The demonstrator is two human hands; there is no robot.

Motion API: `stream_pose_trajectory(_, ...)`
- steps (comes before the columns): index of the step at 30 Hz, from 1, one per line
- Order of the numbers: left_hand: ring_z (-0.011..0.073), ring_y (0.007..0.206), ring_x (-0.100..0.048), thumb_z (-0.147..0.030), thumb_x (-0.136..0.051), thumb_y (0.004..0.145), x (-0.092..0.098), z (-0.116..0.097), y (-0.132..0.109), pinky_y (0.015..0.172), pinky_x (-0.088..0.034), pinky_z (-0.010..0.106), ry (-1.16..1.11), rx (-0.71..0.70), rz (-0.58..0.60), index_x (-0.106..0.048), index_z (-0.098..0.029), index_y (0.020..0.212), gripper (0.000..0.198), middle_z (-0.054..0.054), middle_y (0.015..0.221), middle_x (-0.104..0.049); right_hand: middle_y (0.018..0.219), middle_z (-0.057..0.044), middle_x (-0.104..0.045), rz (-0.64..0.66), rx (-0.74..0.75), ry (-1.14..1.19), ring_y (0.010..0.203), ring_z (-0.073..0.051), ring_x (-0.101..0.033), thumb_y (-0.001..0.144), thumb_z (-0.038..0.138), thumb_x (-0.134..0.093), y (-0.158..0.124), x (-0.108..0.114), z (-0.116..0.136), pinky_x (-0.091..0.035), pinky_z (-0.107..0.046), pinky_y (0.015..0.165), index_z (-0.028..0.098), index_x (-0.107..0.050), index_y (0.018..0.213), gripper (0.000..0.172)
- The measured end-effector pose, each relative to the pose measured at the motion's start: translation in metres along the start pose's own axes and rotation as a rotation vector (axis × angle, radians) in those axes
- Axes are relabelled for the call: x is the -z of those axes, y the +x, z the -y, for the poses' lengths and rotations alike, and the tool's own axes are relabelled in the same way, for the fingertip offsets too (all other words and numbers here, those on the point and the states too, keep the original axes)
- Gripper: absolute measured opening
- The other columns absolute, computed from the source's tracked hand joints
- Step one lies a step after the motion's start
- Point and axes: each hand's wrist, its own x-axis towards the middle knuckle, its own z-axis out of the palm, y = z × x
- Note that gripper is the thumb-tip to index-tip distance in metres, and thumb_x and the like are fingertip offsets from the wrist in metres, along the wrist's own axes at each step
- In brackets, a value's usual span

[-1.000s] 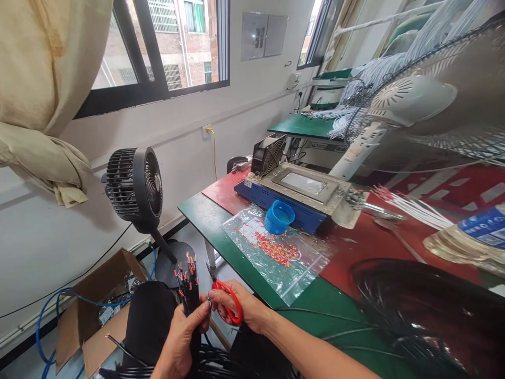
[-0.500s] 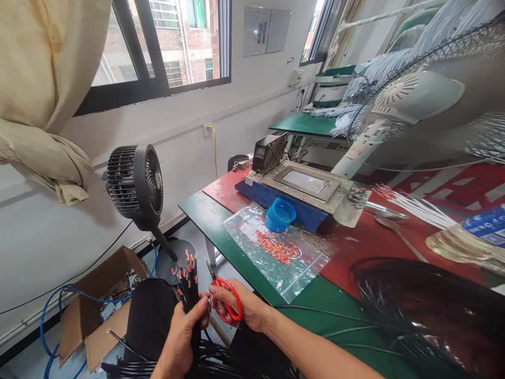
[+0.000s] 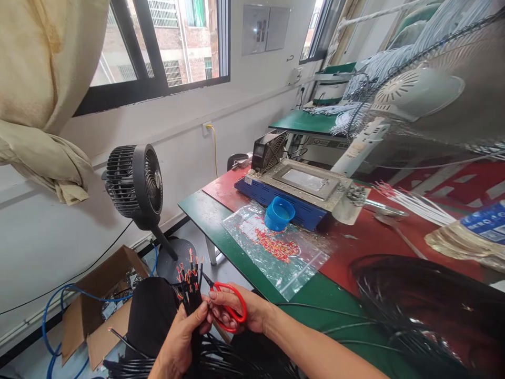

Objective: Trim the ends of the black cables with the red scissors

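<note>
The fingers of the left hand are closed tight around one bundle of black wires. The bundle is held upright, low and just left of the green table. Many red tips are seen at its top, too small to be counted. One pair of red scissors is gripped in the right hand, with fingers pushed through the handle and the blades pointed at the bundle. On the table are seen one clear bag of red bits, one blue cup and one blue machine. One black fan and one cardboard box are set on the floor.
</note>
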Motion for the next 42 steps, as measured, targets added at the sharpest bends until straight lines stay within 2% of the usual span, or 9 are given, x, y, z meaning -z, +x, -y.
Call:
stream_pose_trajectory(4,0.0061,0.047,-0.031,-0.031,-0.062,0.07,0.0035,-0.002,0.0017,0.047,-0.02,0.024,0.057,0.005,0.039,-0.058,-0.013,0.065,0.02,-0.002,0.052,-0.047,0.044,0.003,-0.049,-0.051,0.009,-0.026,0.032,-0.002,-0.038,0.067,0.054,-0.062,0.0009,-0.0016,-0.0031,-0.026,-0.015,0.032,0.008,-0.057,0.059,0.047)
stream_pose_trajectory(8,0.0055,0.045,-0.03,-0.031,-0.063,0.069,0.0053,-0.0013,0.0034,0.047,-0.02,0.025,0.057,-0.006,-0.006,-0.058,-0.014,0.068,0.018,-0.003,0.051,-0.047,0.043,0.004,-0.046,-0.103,0.0,0.009,0.031,-0.002,-0.038,0.067,0.056,-0.062,0.0022,-0.0036,-0.0051,-0.025,-0.016,0.032,0.008,-0.057,0.06,0.049)
stream_pose_trajectory(14,0.0063,0.049,-0.033,-0.03,-0.059,0.073,0.0061,0.0063,0.0041,0.049,-0.021,0.025,0.019,-0.019,0.025,-0.057,-0.014,0.069,0.017,-0.001,0.056,-0.049,0.043,0.004,-0.046,-0.094,0.004,-0.006,0.032,-0.002,-0.037,0.069,0.054,-0.061,0.0007,-0.0049,-0.0016,-0.023,-0.016,0.032,0.008,-0.057,0.06,0.047)
stream_pose_trajectory(18,0.0072,0.05,-0.035,-0.032,-0.061,0.071,0.0041,0.0068,0.0033,0.051,-0.024,0.026,0.02,-0.036,-0.022,-0.057,-0.014,0.071,0.018,-0.001,0.058,-0.049,0.042,0.005,-0.045,-0.101,-0.018,0.002,0.033,-0.002,-0.037,0.07,0.05,-0.062,0.0021,-0.0027,-0.0027,-0.025,-0.015,0.034,0.009,-0.054,0.06,0.043)
stream_pose_trajectory(21,0.0076,0.051,-0.035,-0.033,-0.061,0.071,0.0013,0.0041,0.0029,0.052,-0.025,0.026,0.036,-0.05,-0.055,-0.058,-0.015,0.075,0.019,-0.001,0.06,-0.049,0.042,0.005,-0.044,-0.116,0.034,0.005,0.034,-0.002,-0.037,0.07,0.053,-0.06,0.0026,-0.0032,-0.0032,-0.025,-0.016,0.035,0.01,-0.054,0.06,0.044)
stream_pose_trajectory(25,0.0082,0.053,-0.035,-0.032,-0.058,0.073,-0.0009,0.0014,0.0019,0.053,-0.025,0.027,0.075,-0.07,-0.039,-0.057,-0.014,0.074,0.018,-0.001,0.06,-0.049,0.041,0.006,-0.043,-0.127,0.058,-0.007,0.033,-0.003,-0.036,0.068,0.058,-0.059,0.0026,-0.0042,-0.003,-0.025,-0.017,0.035,0.011,-0.053,0.061,0.048)
stream_pose_trajectory(35,0.0094,0.053,-0.034,-0.032,-0.055,0.075,-0.002,-0.001,0.0057,0.055,-0.024,0.028,0.103,-0.124,-0.058,-0.055,-0.015,0.071,0.017,-0.003,0.057,-0.046,0.041,0.006,-0.045,-0.091,0.105,-0.031,0.034,-0.003,-0.038,0.07,0.057,-0.059,0.0042,0.0003,-0.007,-0.027,-0.016,0.035,0.011,-0.054,0.061,0.047)
stream_pose_trajectory(42,0.0104,0.056,-0.036,-0.034,-0.054,0.075,0.0002,-0.0003,0.0041,0.058,-0.026,0.029,0.119,-0.112,-0.043,-0.056,-0.016,0.077,0.018,-0.002,0.059,-0.046,0.042,0.006,-0.043,-0.127,0.069,-0.032,0.033,-0.004,-0.038,0.07,0.06,-0.056,0.0056,0.002,-0.0084,-0.026,-0.016,0.033,0.012,-0.052,0.06,0.05)
